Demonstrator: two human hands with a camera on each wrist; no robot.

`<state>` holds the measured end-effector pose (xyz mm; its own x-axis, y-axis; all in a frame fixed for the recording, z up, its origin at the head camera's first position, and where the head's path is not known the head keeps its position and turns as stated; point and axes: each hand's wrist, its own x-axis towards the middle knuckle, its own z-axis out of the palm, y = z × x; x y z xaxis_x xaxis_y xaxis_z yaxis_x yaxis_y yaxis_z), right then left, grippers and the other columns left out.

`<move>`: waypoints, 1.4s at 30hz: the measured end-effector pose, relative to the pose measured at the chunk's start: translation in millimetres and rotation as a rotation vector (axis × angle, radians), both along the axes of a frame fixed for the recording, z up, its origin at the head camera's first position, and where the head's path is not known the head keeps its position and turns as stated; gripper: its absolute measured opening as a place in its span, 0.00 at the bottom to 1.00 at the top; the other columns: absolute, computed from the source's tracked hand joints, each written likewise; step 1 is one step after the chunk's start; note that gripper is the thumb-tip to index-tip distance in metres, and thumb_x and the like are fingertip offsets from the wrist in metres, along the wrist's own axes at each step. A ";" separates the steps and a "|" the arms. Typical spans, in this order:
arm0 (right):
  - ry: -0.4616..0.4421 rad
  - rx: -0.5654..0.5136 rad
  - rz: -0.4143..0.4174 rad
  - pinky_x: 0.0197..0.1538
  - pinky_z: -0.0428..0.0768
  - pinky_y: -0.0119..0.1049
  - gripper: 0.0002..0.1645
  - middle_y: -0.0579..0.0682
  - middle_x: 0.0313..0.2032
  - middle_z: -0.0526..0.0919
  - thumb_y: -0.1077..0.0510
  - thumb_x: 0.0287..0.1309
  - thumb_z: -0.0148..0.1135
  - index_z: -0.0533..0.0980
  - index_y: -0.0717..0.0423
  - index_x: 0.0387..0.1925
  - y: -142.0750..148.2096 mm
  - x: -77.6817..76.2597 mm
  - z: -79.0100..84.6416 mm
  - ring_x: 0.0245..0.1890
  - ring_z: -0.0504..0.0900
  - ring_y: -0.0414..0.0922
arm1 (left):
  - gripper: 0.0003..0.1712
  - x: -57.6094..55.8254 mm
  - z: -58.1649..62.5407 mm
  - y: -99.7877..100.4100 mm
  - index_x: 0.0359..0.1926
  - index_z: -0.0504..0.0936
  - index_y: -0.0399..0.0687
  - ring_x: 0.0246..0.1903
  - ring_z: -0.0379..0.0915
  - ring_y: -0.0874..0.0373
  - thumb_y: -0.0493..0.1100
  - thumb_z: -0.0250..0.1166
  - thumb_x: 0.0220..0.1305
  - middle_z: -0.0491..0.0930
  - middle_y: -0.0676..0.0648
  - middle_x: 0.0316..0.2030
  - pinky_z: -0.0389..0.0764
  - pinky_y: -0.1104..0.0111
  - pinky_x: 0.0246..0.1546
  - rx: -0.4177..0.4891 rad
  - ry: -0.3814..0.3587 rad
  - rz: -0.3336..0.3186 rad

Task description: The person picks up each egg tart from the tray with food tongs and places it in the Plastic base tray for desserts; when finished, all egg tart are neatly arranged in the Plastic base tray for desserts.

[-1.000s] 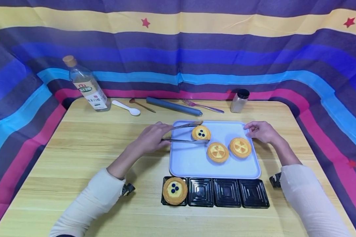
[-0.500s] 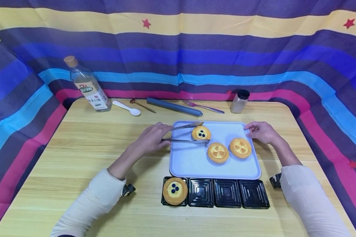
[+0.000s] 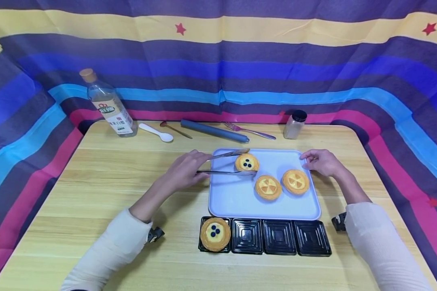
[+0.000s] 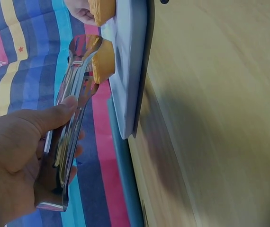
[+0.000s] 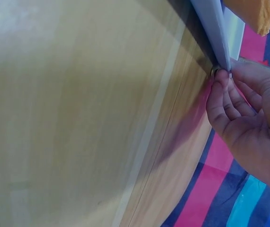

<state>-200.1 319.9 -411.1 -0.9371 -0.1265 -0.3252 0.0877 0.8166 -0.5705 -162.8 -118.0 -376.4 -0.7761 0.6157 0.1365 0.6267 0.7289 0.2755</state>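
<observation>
My left hand (image 3: 187,169) grips metal tongs (image 4: 67,137), thumb on one arm and fingers behind the other. The tongs' two arms straddle a small tart with three dark berries (image 3: 247,163) at the tray's back left. Two tarts with wedge-shaped toppings, a middle one (image 3: 268,187) and a right one (image 3: 295,181), sit on the pale lilac tray (image 3: 233,202). At the tray's back right corner my right hand (image 3: 321,161) pinches the rim between thumb and fingers, as the right wrist view also shows.
In front of the tray lies a row of black square plastic holders (image 3: 278,237); the leftmost bears a berry tart (image 3: 215,234). Along the back are a bottle (image 3: 113,109), white spoon (image 3: 156,132), small brown spoon (image 3: 175,129), grey-blue rod (image 3: 215,131), fork (image 3: 249,131) and black-lidded jar (image 3: 295,124).
</observation>
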 end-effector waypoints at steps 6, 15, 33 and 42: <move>0.001 -0.002 0.001 0.35 0.73 0.29 0.19 0.56 0.40 0.73 0.59 0.60 0.59 0.74 0.62 0.52 0.2 -0.2 -0.3 0.38 0.70 0.47 | 0.33 5.1 3.3 -5.8 0.60 0.73 0.40 0.54 0.74 0.48 0.46 0.71 0.54 0.78 0.42 0.56 0.76 0.57 0.57 0.014 0.010 -0.015; 0.012 -0.012 0.002 0.35 0.73 0.28 0.18 0.56 0.40 0.74 0.60 0.60 0.59 0.74 0.62 0.51 1.1 1.1 -1.9 0.38 0.70 0.48 | 0.32 15.9 12.8 -11.4 0.59 0.74 0.40 0.55 0.75 0.48 0.45 0.71 0.53 0.79 0.42 0.54 0.75 0.56 0.58 0.009 0.054 -0.047; 0.018 -0.019 -0.001 0.34 0.73 0.28 0.18 0.56 0.39 0.74 0.60 0.59 0.59 0.74 0.63 0.51 2.5 1.3 -3.0 0.37 0.71 0.47 | 0.34 62.3 29.1 -24.4 0.58 0.75 0.43 0.48 0.76 0.55 0.48 0.73 0.50 0.82 0.47 0.49 0.80 0.62 0.49 0.003 0.107 -0.112; 0.009 -0.015 -0.002 0.35 0.73 0.28 0.18 0.56 0.40 0.74 0.60 0.60 0.59 0.74 0.62 0.51 1.3 0.7 -2.5 0.37 0.70 0.47 | 0.33 85.0 28.8 -30.3 0.58 0.75 0.44 0.50 0.76 0.57 0.48 0.73 0.50 0.82 0.49 0.50 0.79 0.62 0.52 -0.016 0.049 -0.144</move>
